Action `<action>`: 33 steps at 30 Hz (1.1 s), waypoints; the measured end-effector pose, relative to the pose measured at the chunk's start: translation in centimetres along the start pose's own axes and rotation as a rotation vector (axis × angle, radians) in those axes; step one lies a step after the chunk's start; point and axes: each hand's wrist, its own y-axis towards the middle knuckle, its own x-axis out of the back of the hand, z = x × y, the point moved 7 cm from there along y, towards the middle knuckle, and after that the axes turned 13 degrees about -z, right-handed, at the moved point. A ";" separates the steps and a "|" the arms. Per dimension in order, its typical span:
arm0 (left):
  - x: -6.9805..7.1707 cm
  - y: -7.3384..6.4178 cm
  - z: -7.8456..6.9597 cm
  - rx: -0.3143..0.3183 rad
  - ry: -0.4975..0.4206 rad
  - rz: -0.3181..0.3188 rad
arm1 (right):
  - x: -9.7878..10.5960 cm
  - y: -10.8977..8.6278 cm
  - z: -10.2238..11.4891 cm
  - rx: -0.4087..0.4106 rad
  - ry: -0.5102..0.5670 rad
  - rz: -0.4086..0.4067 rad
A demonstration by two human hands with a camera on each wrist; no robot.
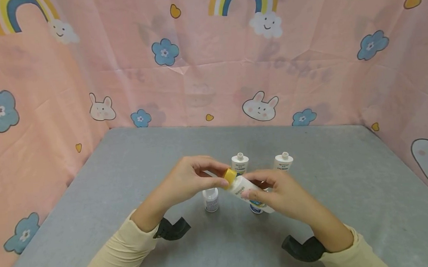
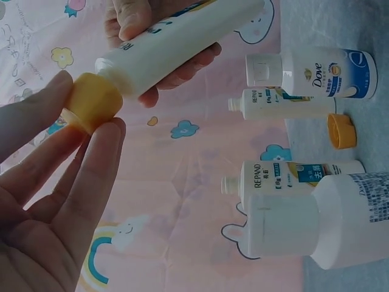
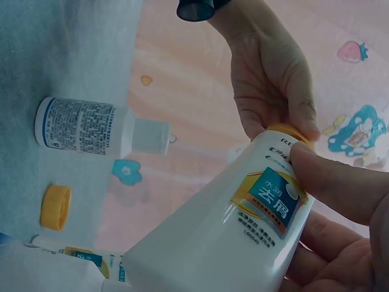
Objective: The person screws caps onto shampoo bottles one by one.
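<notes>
My left hand (image 1: pixel 187 178) pinches a yellow cap (image 2: pixel 92 100) between thumb and fingers. The cap sits at the neck end of a white shampoo bottle (image 3: pixel 243 207), which my right hand (image 1: pixel 279 191) grips round its body. Held above the table, the bottle tilts with its neck up toward the left hand. Its front label, with a blue-green patch, shows in the right wrist view. Behind the hands stand two uncapped white bottles (image 1: pixel 240 161) with bare necks, the other uncapped bottle (image 1: pixel 284 161) being farther right.
A small white bottle (image 1: pixel 211 202) with a flip lid stands below my left hand. The Dove bottle (image 2: pixel 331 73) stands partly behind the right hand in the head view. Another yellow cap (image 2: pixel 342 131) lies on the grey table (image 1: pixel 155 150). Printed pink cloth (image 1: pixel 203 80) hangs around.
</notes>
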 end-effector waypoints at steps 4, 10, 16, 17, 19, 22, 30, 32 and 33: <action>0.0 0.0 -0.2 -0.031 0.046 -0.003 | -0.1 0.0 0.1 0.002 -0.005 0.009; -0.3 -0.1 -0.3 -0.066 0.081 0.007 | -0.3 0.0 -0.2 -0.019 0.001 0.031; -0.7 -0.2 -0.6 -0.121 0.084 0.032 | -0.4 0.1 -0.3 -0.027 0.029 0.071; -0.8 -0.3 -0.7 -0.134 0.077 0.041 | -0.4 0.1 -0.4 -0.037 0.034 0.079; -0.9 -0.3 -0.9 -0.160 0.063 0.058 | -0.5 0.2 -0.5 -0.061 0.042 0.099; -1.0 -0.5 -1.3 -0.206 0.052 0.080 | -0.6 0.3 -0.8 -0.093 0.056 0.118; -0.1 -0.3 -0.9 -0.110 0.092 -0.058 | -0.3 0.4 -0.8 -0.118 0.030 0.090; 0.0 -0.2 -0.6 -0.074 0.137 -0.098 | -0.3 0.4 -0.8 -0.121 0.013 0.082; 0.0 -0.2 -0.5 -0.057 0.157 -0.106 | -0.3 0.4 -0.8 -0.119 0.007 0.079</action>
